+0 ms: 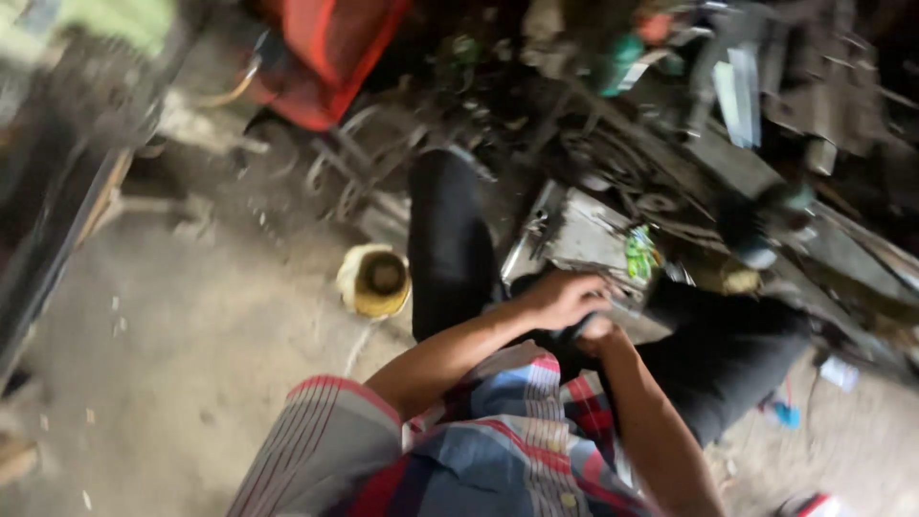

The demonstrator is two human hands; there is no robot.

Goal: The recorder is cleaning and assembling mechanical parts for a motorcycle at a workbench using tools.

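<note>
Sitting on the floor [172, 364] beside a yellow tin [373, 280], the person curls the left hand [565, 297] over a dark handle [577, 328]; the right hand [598, 330] grips beneath, steadying it against a grey metal part [584, 239].

We see a small green-and-white packet [640, 253] right of centre, and a blurred teal-and-white package [624, 65] at upper centre-right.

Plaid shirt [498, 450] in red, blue and grey stripes, black trousers [445, 239], yellowish round tin [373, 280], red machine [330, 48] upper left.
</note>
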